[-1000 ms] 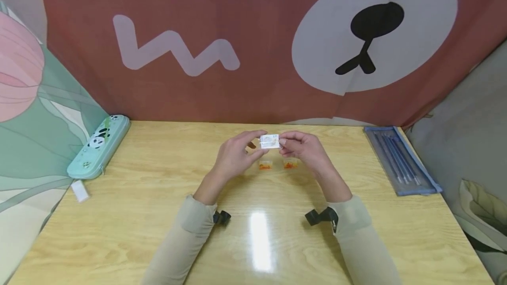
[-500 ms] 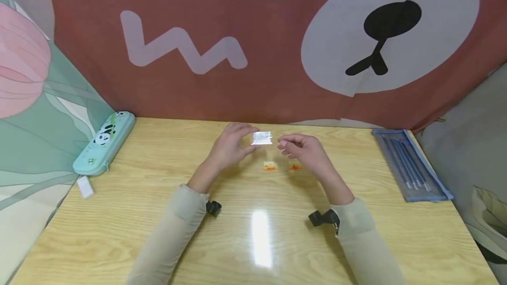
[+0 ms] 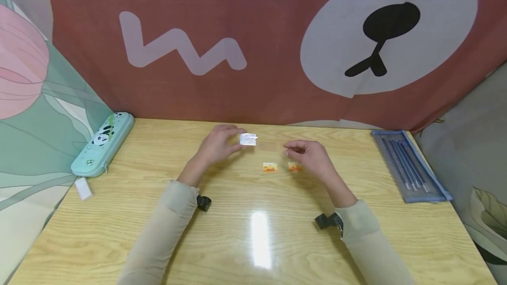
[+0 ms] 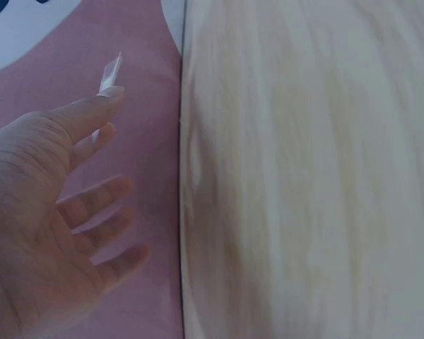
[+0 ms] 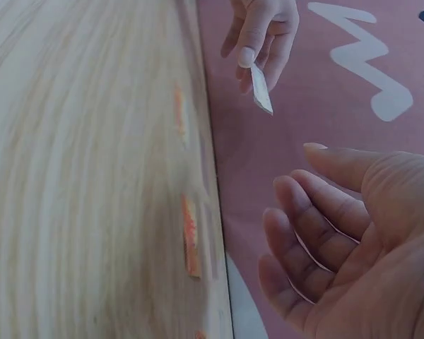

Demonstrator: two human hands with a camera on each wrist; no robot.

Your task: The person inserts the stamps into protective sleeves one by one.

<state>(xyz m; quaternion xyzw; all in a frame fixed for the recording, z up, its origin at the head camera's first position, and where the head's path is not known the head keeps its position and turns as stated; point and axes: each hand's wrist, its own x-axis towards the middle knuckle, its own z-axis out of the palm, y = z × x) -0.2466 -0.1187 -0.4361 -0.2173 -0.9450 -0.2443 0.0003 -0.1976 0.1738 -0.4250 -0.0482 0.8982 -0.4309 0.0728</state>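
Observation:
My left hand [image 3: 217,145] pinches a small flat white packet [image 3: 248,139] with faint print between thumb and forefinger, held up over the back of the table. In the left wrist view, only a thin pale edge of the packet [image 4: 110,73] sticks out past the thumb. To the right, my right hand [image 3: 310,157] hovers with its fingers loosely curled and nothing in them. Under and beside it lie an orange-and-yellow packet [image 3: 270,167] and a second orange packet [image 3: 295,166], partly covered by the hand in the head view. A sliver of orange [image 5: 200,335] shows at the right wrist view's bottom edge.
A mint panda pencil case [image 3: 104,144] lies at the table's back left, a white tag [image 3: 83,188] beside it. At the right edge is a blue-trimmed mesh pouch [image 3: 409,166] holding several pencils. A brown bear-print cloth [image 3: 269,91] hangs along the back edge.
Both hands were on the white packet. The right hand let go and drew back a little to the right, while the left hand carried the packet leftward.

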